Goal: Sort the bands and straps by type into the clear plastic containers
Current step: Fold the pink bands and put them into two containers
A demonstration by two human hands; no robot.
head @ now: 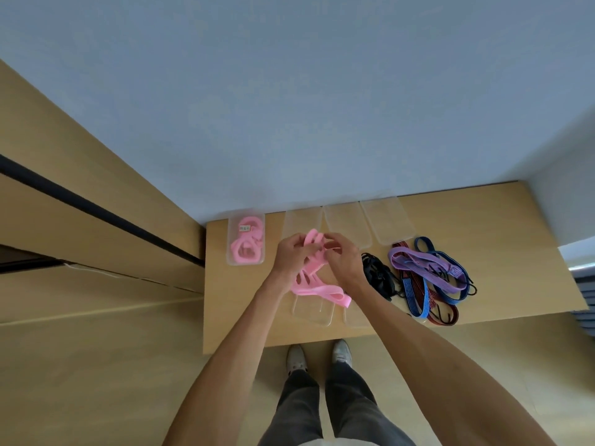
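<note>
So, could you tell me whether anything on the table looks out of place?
Nothing looks damaged or spilled. The unsorted straps lie tangled at the right, and the pink band in both hands trails over clear lids near the front edge.

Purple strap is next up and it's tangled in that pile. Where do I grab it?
Take the purple strap at its far-left loop, coming from above on the pile's left. There it lies on top, wide and flat. Toward the right, the blue strap and thin black cords cross it, so pulling there would likely drag them along.

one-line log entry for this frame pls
hands: left and right both grip pink band | leftmost container: pink bands inside | unsorted: black straps, purple band on table
</note>
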